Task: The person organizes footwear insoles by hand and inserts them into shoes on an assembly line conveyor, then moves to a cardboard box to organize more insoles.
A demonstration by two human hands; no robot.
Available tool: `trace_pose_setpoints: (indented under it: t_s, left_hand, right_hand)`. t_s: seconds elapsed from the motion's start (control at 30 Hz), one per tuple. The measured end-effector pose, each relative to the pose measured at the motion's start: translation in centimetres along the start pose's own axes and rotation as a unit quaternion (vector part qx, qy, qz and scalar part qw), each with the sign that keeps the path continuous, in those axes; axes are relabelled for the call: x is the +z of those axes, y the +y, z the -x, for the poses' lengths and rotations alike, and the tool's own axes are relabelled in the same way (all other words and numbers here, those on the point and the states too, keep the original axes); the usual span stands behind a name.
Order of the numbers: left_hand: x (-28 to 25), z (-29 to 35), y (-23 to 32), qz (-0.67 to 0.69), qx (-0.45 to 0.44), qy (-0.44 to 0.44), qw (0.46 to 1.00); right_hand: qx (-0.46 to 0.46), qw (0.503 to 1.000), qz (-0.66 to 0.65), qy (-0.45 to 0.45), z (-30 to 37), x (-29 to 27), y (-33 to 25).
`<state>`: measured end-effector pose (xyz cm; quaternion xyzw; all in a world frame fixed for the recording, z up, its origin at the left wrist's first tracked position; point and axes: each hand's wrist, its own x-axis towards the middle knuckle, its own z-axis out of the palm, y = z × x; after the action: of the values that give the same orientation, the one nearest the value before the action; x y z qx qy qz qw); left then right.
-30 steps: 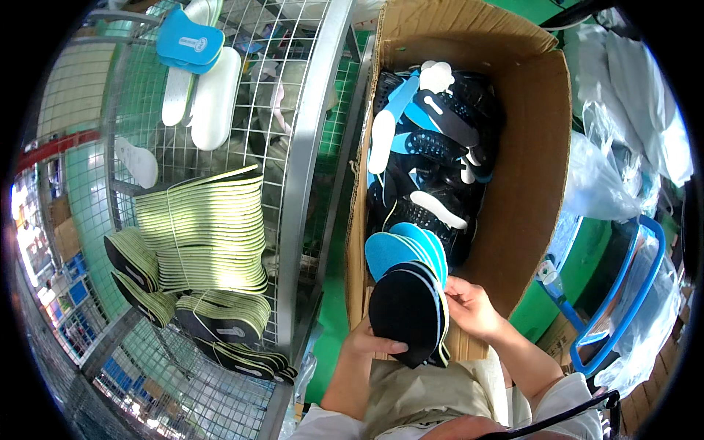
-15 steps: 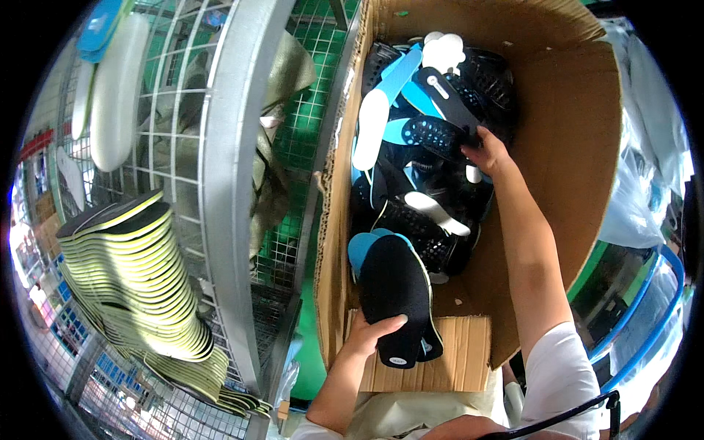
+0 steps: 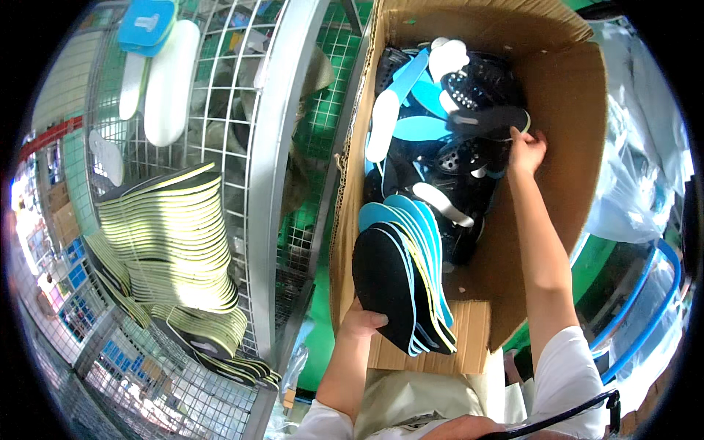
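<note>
My left hand grips a fanned stack of shoe insoles, black on top with blue and pale yellow edges beneath. The stack is over the near end of a large cardboard box. Deeper in the box, my right hand pinches the rounded end of a dark insole lying level across the pile. Around it are blue insoles, a white insole and black perforated pieces. A smaller white piece rests nearer to me.
Left of the box stands a grey metal wire rack. On it sits a tall stack of black and pale yellow insoles, with white insoles and blue insoles farther off. Clear plastic bags and a blue tube frame are at the right.
My right hand has moved right and slightly away, swinging the dark insole from slanted to level. The left-hand stack has fanned out, showing more blue edges. The view has shifted slightly.
</note>
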<state>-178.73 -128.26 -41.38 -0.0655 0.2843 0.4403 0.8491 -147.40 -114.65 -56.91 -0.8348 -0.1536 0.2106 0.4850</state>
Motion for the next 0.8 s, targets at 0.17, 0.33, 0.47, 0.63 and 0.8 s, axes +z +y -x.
trace_pose_setpoints:
  t_s: [0.17,0.33,0.47,0.63,0.8]
  left_hand:
    - [2.1,1.1,0.7,-0.046,-0.019,-0.032,0.998]
    - [2.7,1.5,1.5,-0.14,-0.11,-0.085,0.98]
    - [2.8,2.0,1.3,-0.14,-0.186,-0.127,0.964]
    - [2.7,3.5,2.0,-0.126,-0.225,-0.07,0.964]
    - [4.3,4.1,2.2,-0.168,-0.238,-0.059,0.955]
  right_hand:
    - [-0.152,0.971,0.063,-0.171,5.7,-10.6,-12.1]
    - [-0.215,0.871,0.085,-0.432,11.8,-18.3,-22.7]
    - [-0.223,0.806,0.176,-0.519,15.6,-16.2,-22.8]
    - [-0.285,0.817,0.097,-0.493,18.0,-15.1,-20.5]
    - [-0.221,0.827,0.075,-0.512,17.8,-15.1,-20.2]
